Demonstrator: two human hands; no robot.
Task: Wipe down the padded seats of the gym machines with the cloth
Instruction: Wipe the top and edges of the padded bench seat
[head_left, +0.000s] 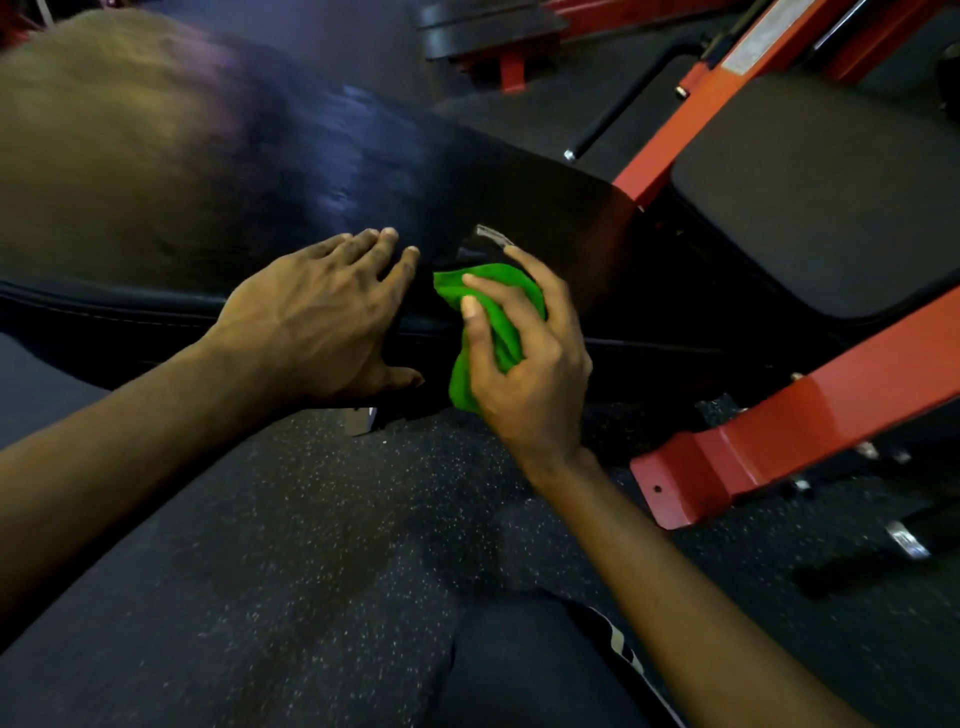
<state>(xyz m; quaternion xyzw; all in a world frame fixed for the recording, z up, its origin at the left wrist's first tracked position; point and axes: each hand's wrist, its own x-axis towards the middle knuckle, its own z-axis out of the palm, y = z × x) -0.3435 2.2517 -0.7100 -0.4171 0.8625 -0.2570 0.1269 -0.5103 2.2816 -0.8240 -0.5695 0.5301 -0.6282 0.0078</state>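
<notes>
Just right of centre, my right hand (524, 364) is curled round the cloth (493, 306), a bunched green wad pinched between thumb and fingers, with one finger stretched out past it. The cloth sits at the near edge of the pad (311, 171), toward its right-hand end, just beside the fingertips of my left hand (322, 317). I cannot tell whether it presses on the vinyl or only brushes it. My left hand lies flat on the pad, fingers straight and close together, thumb hanging over the side seam.

To do this stroke well, I judge I should open the wad out so more cloth meets the surface and press with the flats of my fingers, not the tips. Long overlapping passes should run from this edge toward the upper left of the frame, where the pad stretches away blurred. The side seam by my thumb deserves its own pass, since dirt likely gathers in the stitching. My left hand will need to move off the spot it covers, or that patch gets missed.

Further out, at the upper right, a second pad (810, 197) sits on the red frame (779, 436), whose beam crosses the lower right. Speckled floor (311, 519) fills the bottom, with my leg (519, 670) at the lower edge. No container shows in view.
</notes>
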